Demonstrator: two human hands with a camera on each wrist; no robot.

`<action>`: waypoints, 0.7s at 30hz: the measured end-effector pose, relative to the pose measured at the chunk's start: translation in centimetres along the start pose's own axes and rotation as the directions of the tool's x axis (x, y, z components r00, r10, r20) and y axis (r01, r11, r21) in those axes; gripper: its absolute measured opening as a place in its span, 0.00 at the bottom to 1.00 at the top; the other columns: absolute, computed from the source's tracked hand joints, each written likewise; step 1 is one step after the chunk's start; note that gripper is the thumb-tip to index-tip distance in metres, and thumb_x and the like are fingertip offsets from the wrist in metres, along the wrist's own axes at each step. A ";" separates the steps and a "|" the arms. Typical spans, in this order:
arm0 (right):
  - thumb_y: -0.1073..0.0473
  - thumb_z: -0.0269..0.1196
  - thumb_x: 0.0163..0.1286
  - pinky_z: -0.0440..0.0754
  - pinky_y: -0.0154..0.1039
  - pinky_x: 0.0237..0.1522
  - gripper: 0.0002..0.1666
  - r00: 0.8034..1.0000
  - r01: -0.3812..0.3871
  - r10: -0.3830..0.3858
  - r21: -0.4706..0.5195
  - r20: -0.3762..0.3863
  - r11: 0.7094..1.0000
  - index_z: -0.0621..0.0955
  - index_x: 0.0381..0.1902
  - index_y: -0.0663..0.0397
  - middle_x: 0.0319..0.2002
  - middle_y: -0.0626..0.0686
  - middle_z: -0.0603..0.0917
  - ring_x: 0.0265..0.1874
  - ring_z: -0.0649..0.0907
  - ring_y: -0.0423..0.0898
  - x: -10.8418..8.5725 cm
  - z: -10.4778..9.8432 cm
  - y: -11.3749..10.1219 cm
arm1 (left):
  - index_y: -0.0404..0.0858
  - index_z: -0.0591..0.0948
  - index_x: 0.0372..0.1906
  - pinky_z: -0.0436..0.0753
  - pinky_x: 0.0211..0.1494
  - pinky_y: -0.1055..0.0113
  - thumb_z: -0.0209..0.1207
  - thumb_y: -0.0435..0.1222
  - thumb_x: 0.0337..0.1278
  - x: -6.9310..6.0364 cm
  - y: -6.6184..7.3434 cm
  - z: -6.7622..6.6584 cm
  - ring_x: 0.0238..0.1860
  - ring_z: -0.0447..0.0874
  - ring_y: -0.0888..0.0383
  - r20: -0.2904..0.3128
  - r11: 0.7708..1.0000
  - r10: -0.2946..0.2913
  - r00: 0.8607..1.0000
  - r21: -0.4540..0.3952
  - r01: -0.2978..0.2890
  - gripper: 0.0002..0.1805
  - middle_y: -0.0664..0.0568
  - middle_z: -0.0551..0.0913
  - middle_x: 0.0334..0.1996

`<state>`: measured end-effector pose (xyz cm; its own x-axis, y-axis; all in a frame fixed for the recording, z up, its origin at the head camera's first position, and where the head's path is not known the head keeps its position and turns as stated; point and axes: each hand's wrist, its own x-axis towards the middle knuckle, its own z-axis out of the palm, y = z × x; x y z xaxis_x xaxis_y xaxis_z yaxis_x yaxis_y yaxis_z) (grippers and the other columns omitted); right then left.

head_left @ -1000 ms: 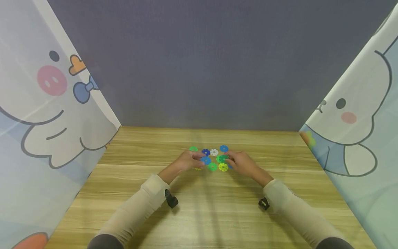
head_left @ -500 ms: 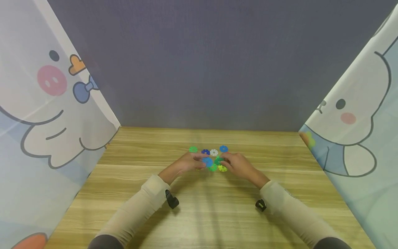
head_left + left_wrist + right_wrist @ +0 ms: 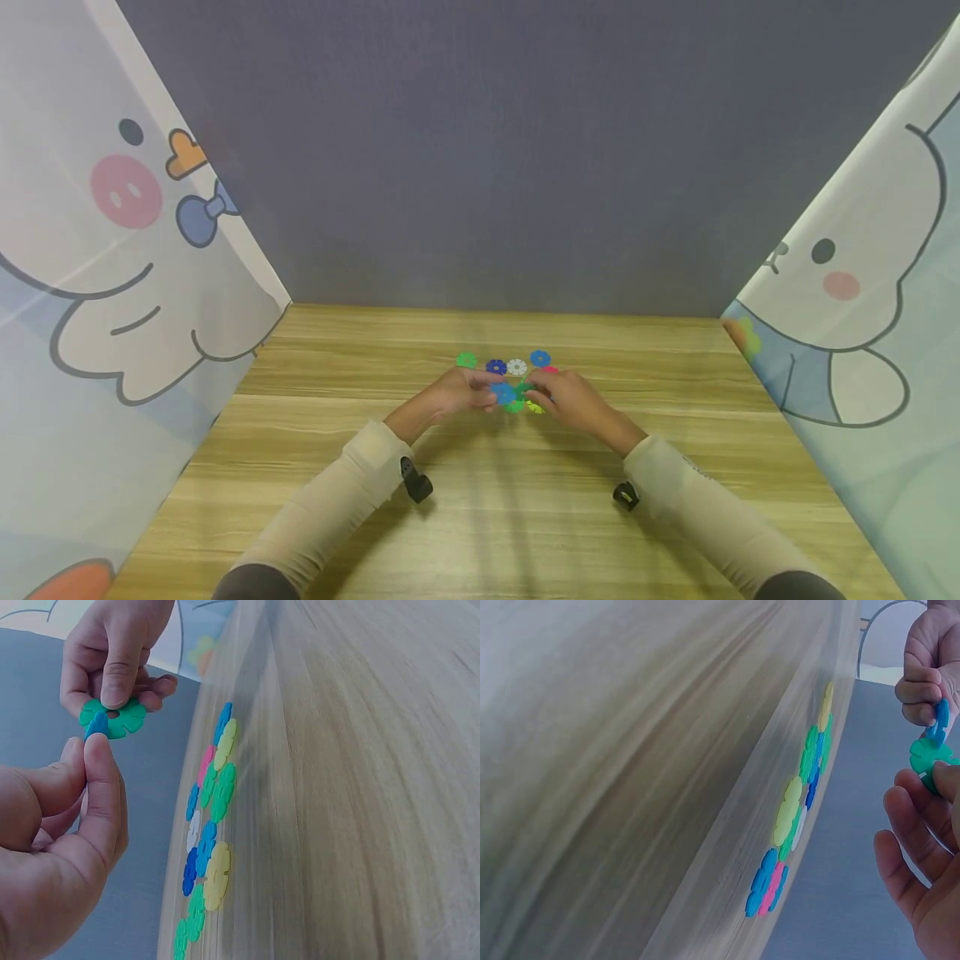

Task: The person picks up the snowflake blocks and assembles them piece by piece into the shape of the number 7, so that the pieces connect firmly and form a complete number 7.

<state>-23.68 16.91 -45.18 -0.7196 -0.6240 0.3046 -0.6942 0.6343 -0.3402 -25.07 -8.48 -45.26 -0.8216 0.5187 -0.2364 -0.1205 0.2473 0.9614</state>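
My left hand (image 3: 450, 394) pinches a blue notched plastic disc (image 3: 504, 395) between thumb and fingers, above the table. Facing it, my right hand (image 3: 576, 400) pinches a green notched disc (image 3: 522, 389). In the left wrist view the edge of the blue disc (image 3: 97, 725) meets the green disc (image 3: 130, 720) at a notch, at an angle to it. The right wrist view likewise has the blue disc (image 3: 941, 722) against the green disc (image 3: 925, 754); how deeply they slot together cannot be told. Fingers partly cover both discs.
Several more notched discs lie flat beneath the hands, among them a white disc (image 3: 517, 367), a dark blue disc (image 3: 496, 367) and a pink disc (image 3: 205, 766). The wooden table (image 3: 480, 517) meets a grey panel (image 3: 480, 167) behind; printed sheets (image 3: 862, 333) flank it.
My right hand has moved left with the green disc, bringing it up to the blue one. The left hand has shifted slightly right. The pink disc now shows in the head view.
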 end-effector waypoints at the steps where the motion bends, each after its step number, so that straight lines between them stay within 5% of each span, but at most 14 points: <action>1: 0.57 0.64 0.74 0.71 0.26 0.24 0.05 1.000 -0.001 0.001 0.005 0.002 1.000 0.83 0.42 0.52 0.22 0.40 0.75 0.19 0.67 0.30 0.0 0.0 -0.1 | 0.31 0.75 0.69 0.89 0.55 0.63 0.58 0.26 0.69 0.0 0.0 0.0 0.36 0.86 0.61 -0.002 1.000 0.002 1.000 0.002 -0.002 0.25 0.52 0.84 0.34; 21: 0.62 0.65 0.71 0.78 0.25 0.25 0.05 0.994 0.099 -0.096 0.060 -0.056 0.993 0.86 0.42 0.57 0.26 0.46 0.84 0.21 0.72 0.29 -0.2 0.4 0.0 | 0.31 0.79 0.64 0.91 0.49 0.62 0.58 0.23 0.67 0.1 -0.1 0.9 0.37 0.89 0.53 -0.048 0.998 0.015 0.999 0.066 -0.012 0.21 0.50 0.83 0.31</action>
<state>-23.52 16.85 -45.58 -0.6498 -0.6552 0.3853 -0.7596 0.5408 -0.3613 -24.69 -7.71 -45.50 -0.8491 0.4825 -0.2152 -0.0742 0.2944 0.9528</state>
